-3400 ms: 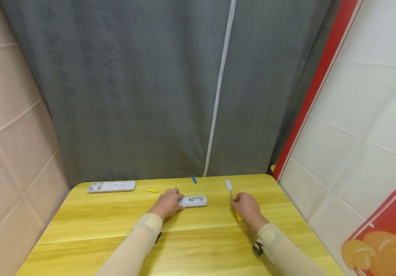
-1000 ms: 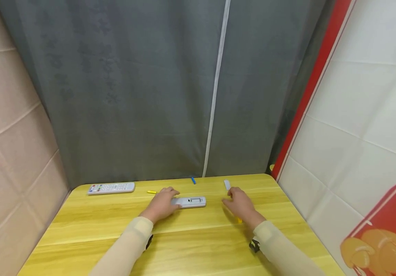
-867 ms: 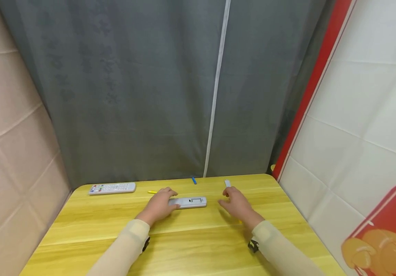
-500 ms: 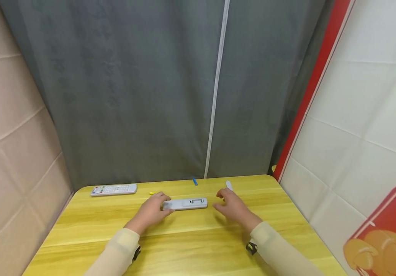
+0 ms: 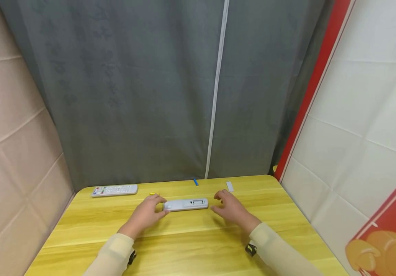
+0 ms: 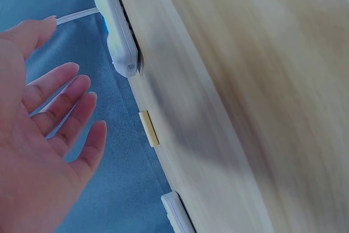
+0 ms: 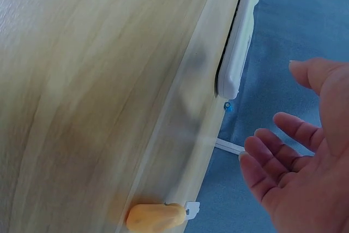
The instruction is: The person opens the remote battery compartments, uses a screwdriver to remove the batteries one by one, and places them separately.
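Note:
A grey remote control [image 5: 185,204] lies face down mid-table, its battery compartment uncovered. My left hand [image 5: 144,214] hovers at its left end, thumb and fingers spread; in the left wrist view the hand holds nothing and stands apart from the remote [image 6: 117,31]. To the right of the remote, my right hand [image 5: 231,209] is raised with loosely bent fingers and nothing in them. Below that hand, a screwdriver's yellow handle [image 7: 155,217] lies on the table, hidden in the head view. The small battery cover [image 5: 230,186] rests just beyond the right fingertips.
A second remote [image 5: 114,190] lies face up at the back left. A yellow battery [image 5: 152,194] is partly behind my left fingers, and a blue battery [image 5: 196,182] lies near the back edge. A grey curtain [image 5: 132,96] hangs behind the table [image 5: 184,249].
My right hand, which held the screwdriver earlier, has let it go and shifted slightly left. The left hand has drawn back leftward and off the remote, whose left end now shows.

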Available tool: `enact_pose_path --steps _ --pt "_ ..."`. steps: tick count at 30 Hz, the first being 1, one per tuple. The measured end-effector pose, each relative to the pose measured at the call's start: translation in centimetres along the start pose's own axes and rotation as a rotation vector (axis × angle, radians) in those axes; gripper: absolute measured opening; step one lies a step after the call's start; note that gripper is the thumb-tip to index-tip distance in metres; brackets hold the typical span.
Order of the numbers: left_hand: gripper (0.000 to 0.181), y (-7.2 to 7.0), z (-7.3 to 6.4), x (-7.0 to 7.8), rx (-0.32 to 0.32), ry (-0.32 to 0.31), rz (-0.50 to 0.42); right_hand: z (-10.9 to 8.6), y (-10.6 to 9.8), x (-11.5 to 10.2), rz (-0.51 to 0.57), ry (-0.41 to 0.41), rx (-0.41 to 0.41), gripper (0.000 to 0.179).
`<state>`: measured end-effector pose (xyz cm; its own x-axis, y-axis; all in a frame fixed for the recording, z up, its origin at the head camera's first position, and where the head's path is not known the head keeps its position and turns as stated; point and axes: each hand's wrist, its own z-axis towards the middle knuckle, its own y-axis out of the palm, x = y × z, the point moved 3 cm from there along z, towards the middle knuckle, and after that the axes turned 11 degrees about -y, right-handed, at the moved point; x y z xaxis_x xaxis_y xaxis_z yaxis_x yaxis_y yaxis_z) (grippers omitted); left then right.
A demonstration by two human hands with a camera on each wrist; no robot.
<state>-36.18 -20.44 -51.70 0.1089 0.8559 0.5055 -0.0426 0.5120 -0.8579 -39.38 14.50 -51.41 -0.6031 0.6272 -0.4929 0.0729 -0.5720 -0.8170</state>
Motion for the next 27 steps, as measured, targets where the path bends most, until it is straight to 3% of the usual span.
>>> enact_pose_path --steps 8,15,20,27 --pt "0.043 -0.4 -0.1 -0.6 0.019 -0.003 -0.001 0.1 0.1 0.0 0.003 -0.023 -0.011 0.04" --pt "0.04 -1.7 0.3 -2.6 0.04 -0.025 -0.079 -0.2 0.2 -0.2 0.019 -0.026 -0.018 0.04" --pt "0.037 -3.3 0.7 -5.4 0.064 -0.036 -0.082 -0.4 0.1 -0.5 -0.004 -0.045 -0.021 0.039" --pt "0.035 -6.2 1.3 -11.2 0.134 -0.07 -0.011 -0.8 0.3 -0.8 -0.008 -0.043 -0.05 0.038"
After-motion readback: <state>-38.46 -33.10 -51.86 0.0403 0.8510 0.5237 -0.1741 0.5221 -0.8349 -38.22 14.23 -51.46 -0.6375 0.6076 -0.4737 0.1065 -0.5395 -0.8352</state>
